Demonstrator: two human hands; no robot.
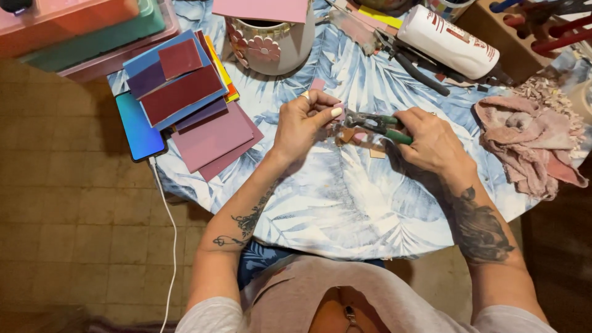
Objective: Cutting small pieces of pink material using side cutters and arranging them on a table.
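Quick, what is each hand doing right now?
Left hand: closed, pinching a small pink piece.
Right hand: closed around green-handled nippers.

Left of the fingers (320, 114), a stack of maroon and blue tiles (185, 92) lies on the leaf-patterned surface (345, 203), partly covering a phone (139, 132) whose white cable (168, 246) hangs toward the tiled floor. Above the fingers stands a white pot with flower decorations (271, 43). Up and to the right lies a white glue bottle (447, 42) — beside it, black-handled pliers (419, 71). Well to the right sits a crumpled pink rag (530, 142).
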